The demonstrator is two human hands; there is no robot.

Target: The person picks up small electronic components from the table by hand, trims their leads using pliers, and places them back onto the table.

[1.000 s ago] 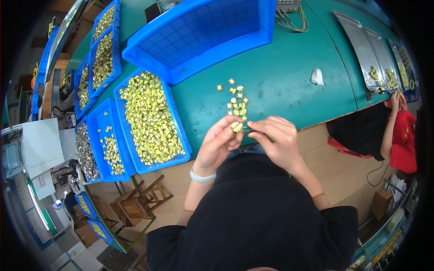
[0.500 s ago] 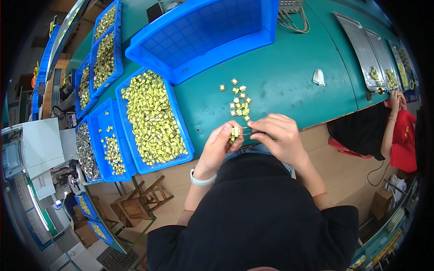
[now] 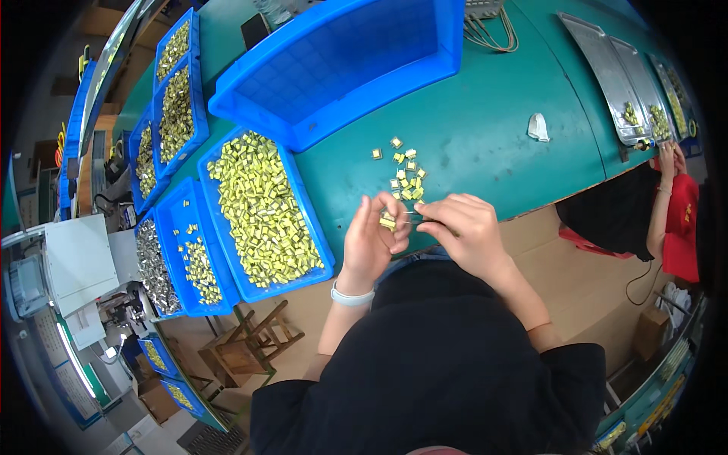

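My left hand (image 3: 368, 246) is turned palm up with its fingers curled around a small yellow transformer (image 3: 388, 222); the thumb has lifted off to the side. Whether more parts lie deeper in that palm is hidden. Pinched in my right hand (image 3: 472, 231) are thin metal tweezers (image 3: 410, 218), their tips reaching left to the transformer. Just beyond both hands, a loose group of yellow transformers (image 3: 409, 184) with metal-edged cores lies on the green table (image 3: 478, 129).
Left stands a blue tray (image 3: 324, 254) heaped with yellow transformers, and other blue trays (image 3: 199, 129) with parts. An empty, tilted blue bin (image 3: 337, 83) stands behind. A white scrap (image 3: 538, 127) lies right. Metal trays (image 3: 599, 72) and another person's hands (image 3: 670, 161) are far right.
My left thumb has lifted away and the fingers have loosened around the transformer. My right hand keeps its place with the tweezers. The whole view has shifted slightly.
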